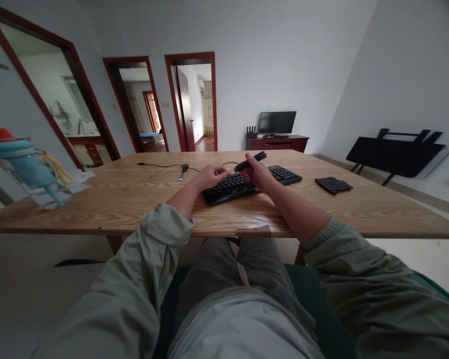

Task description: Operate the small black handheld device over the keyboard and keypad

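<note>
A black keyboard [232, 188] lies at a slant on the wooden table, straight in front of me. Over its far edge, my right hand [257, 172] is closed around a black bar-shaped object [257, 160], tilted with its upper end to the right. Its exact kind is too small to make out. The fingers of my left hand [213, 175] are pinched together above the left part of the keyboard, close to the lower end of the bar. Whatever they hold, if anything, is hidden. A black cable [164, 165] with a blue-and-white connector [181, 175] runs out to the left.
A flat black item [334, 185] lies on the table [374, 209] to the right. On the left stands a blue bottle [32, 164] with a red lid, beside white paper [83, 177]. The table's near edge is just before my lap.
</note>
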{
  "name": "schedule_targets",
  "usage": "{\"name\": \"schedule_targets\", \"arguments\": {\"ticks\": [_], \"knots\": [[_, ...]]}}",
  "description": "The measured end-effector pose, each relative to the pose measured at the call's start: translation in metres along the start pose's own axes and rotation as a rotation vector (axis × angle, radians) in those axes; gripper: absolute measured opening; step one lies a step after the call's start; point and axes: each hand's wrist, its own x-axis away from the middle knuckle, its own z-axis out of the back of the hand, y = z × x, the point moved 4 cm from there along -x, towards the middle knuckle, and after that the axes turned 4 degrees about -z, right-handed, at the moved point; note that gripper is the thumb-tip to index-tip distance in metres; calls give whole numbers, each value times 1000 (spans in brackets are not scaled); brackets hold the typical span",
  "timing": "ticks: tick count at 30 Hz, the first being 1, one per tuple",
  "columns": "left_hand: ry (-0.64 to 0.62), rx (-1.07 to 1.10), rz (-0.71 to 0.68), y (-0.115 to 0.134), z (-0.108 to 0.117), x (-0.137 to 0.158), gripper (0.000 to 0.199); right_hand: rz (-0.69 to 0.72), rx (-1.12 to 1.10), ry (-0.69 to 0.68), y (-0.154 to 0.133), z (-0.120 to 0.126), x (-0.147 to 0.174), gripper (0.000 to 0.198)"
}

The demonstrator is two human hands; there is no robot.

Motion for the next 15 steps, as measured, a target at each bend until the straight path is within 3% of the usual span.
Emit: {"name": "schedule_targets", "arguments": {"ticks": [7,15], "knots": [[-96,52,69,-18,6,10,43,-45,219,-77,5,-14,8,34],[-186,110,123,-37,13,21,37,0,324,-182,1,-23,21,20]]}}
